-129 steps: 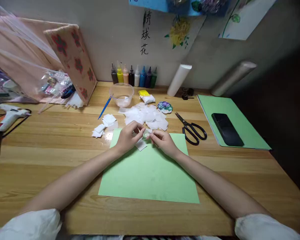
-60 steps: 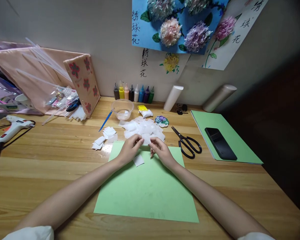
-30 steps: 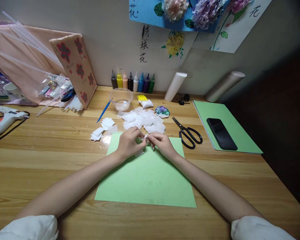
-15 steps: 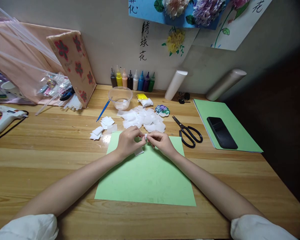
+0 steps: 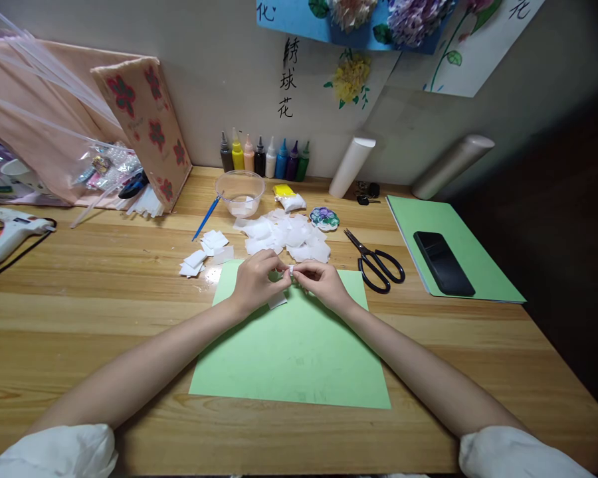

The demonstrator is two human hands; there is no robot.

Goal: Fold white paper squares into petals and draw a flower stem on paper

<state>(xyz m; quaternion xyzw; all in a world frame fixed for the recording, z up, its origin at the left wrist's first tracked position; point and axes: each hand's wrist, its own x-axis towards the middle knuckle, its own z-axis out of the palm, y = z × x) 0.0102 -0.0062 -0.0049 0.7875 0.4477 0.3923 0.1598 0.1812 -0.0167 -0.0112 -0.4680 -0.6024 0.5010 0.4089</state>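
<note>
My left hand (image 5: 260,282) and my right hand (image 5: 323,282) meet over the top edge of a green sheet of paper (image 5: 289,358). Between their fingertips is a small piece of white paper (image 5: 292,269), pinched from both sides and mostly covered by the fingers. Under my left hand, another white paper piece (image 5: 278,301) lies on the green sheet. Just beyond my hands spreads a heap of thin white paper pieces (image 5: 284,232). Left of my left hand lie several small white squares (image 5: 212,244).
Black-handled scissors (image 5: 376,262) lie right of the sheet. A clear bowl (image 5: 240,192), a blue stick tool (image 5: 206,218) and a yellow-and-white packet (image 5: 289,197) sit behind. Several paint bottles (image 5: 264,159) line the wall. A glue gun (image 5: 12,236) is far left; a phone (image 5: 443,263) rests on green paper at right.
Both hands keep the same pinch on the small white paper, with hardly any movement. The camera view has shifted very slightly.
</note>
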